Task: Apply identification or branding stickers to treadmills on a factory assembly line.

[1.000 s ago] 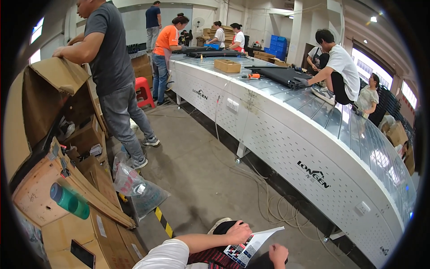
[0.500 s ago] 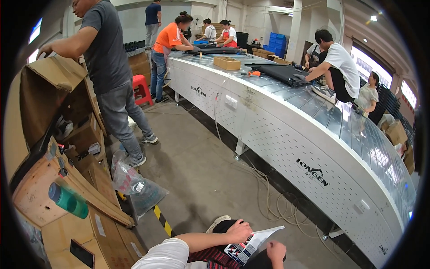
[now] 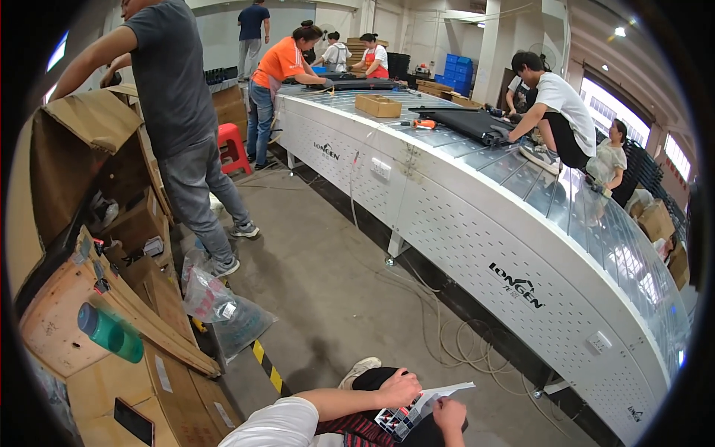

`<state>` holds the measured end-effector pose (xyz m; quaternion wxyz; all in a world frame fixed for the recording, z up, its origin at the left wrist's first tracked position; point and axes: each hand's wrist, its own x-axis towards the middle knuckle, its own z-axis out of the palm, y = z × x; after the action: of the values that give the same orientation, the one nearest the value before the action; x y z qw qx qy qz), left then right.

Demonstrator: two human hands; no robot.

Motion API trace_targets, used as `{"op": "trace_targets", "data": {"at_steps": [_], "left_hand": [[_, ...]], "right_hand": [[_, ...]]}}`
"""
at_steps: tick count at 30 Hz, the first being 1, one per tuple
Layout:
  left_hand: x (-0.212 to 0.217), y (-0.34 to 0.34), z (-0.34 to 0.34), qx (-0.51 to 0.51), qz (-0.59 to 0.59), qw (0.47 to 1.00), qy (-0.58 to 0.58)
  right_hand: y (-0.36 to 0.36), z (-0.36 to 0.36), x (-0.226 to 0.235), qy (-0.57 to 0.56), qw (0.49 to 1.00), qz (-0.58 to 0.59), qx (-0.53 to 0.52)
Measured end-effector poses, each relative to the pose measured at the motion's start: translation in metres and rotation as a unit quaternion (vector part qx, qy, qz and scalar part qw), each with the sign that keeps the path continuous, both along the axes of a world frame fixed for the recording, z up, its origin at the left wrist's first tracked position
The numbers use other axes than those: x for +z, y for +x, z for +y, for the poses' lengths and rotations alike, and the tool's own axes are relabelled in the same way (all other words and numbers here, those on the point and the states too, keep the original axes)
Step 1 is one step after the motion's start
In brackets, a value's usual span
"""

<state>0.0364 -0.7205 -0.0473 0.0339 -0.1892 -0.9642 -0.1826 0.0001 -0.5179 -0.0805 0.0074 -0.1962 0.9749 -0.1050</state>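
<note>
A sheet with dark blue, red and white printed blocks [image 3: 397,422], which looks like a sheet of labels, lies over my lap. Its plain white part curls up toward the right. My left hand [image 3: 400,389] is closed at the sheet's upper left edge, its fingertips partly hidden. At the white part, my right hand [image 3: 450,414] has its fingers pressed together against the paper. Dark trousers and a red-and-black striped cloth [image 3: 365,430] show beneath the sheet.
A teal bottle [image 3: 112,333] and a phone [image 3: 135,422] rest on cardboard boxes at left. Clear plastic bags [image 3: 223,305] lie beside them. A long white conveyor table [image 3: 477,238] curves along the right, cables [image 3: 477,346] below. A person in grey [image 3: 179,97] stands at left; others work around the table.
My right hand has moved left and up, from apart to the white part of the sheet. The sheet has tilted slightly. My left hand stays nearly in place.
</note>
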Motion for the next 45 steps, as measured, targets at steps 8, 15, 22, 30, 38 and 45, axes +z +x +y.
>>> {"op": "trace_targets", "data": {"at_steps": [8, 15, 22, 30, 38, 45], "left_hand": [[0.004, 0.001, -0.019, 0.031, 0.004, 0.999, 0.01], [-0.007, 0.0, 0.004, -0.002, 0.012, 1.0, 0.011], [0.001, 0.002, -0.015, 0.023, 0.007, 1.0, 0.002], [0.001, -0.001, -0.011, 0.014, 0.005, 1.0, 0.0], [-0.002, -0.001, 0.0, -0.003, 0.006, 1.0, 0.006], [0.006, 0.0, -0.022, 0.03, -0.002, 0.999, 0.011]], "right_hand": [[0.003, 0.014, 0.012, -0.076, 0.996, -0.006, -0.057], [0.007, -0.018, 0.007, 0.012, 1.0, 0.013, 0.021], [0.004, 0.008, 0.011, -0.044, 0.998, -0.005, -0.033], [0.004, 0.007, 0.011, -0.066, 0.997, -0.004, -0.049], [0.004, -0.013, 0.007, 0.055, 0.998, -0.006, 0.008], [-0.001, 0.009, 0.011, -0.06, 0.998, -0.01, -0.034]]}}
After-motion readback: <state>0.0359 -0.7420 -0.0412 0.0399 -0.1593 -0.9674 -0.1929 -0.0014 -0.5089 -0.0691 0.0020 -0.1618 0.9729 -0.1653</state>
